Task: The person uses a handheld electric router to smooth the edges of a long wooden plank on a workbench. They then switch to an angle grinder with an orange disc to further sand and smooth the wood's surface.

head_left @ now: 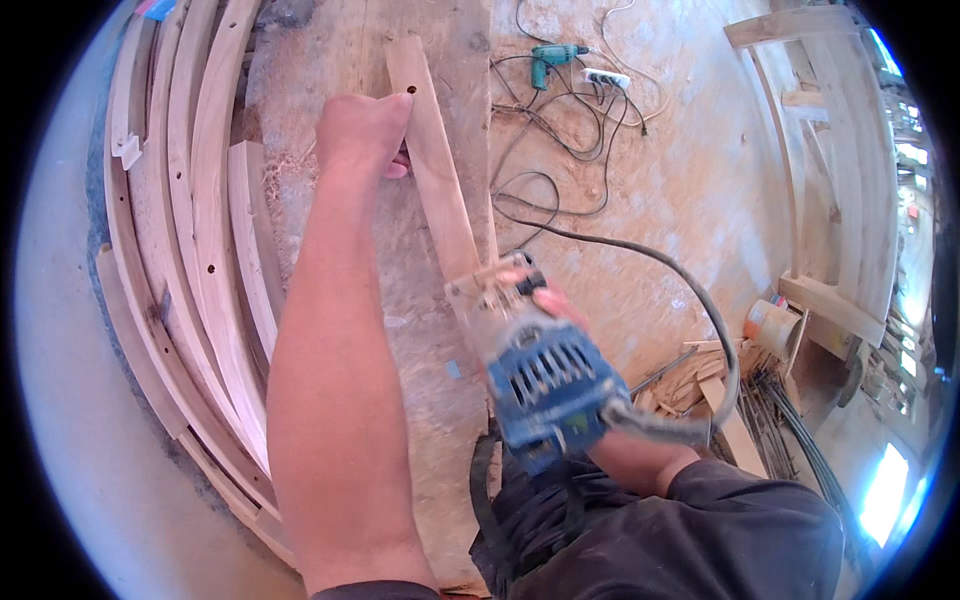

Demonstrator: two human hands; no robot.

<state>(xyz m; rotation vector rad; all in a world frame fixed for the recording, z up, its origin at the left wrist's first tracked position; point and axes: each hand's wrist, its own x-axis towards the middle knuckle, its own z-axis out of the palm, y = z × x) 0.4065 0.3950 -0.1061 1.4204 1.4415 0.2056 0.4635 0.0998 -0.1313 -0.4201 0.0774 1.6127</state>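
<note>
A long narrow wooden slat [432, 165] with a round hole near its far end lies on a worn workbench [330, 60]. My left hand [362, 132] grips the slat's far end, fingers wrapped over its edge. My right hand [560, 305] holds a blue electric power tool [545, 375] whose metal base rests on the near end of the slat. Most of my right hand is hidden behind the tool's body. A thick grey cable [690, 290] runs from the tool's rear out over the floor.
Several curved wooden pieces [205, 250] are stacked at the left of the bench. On the floor beyond lie a green drill [552, 57], a white power strip [606, 77] and tangled black cords. Wooden frames [845, 180], offcuts and a small pot [768, 322] stand at right.
</note>
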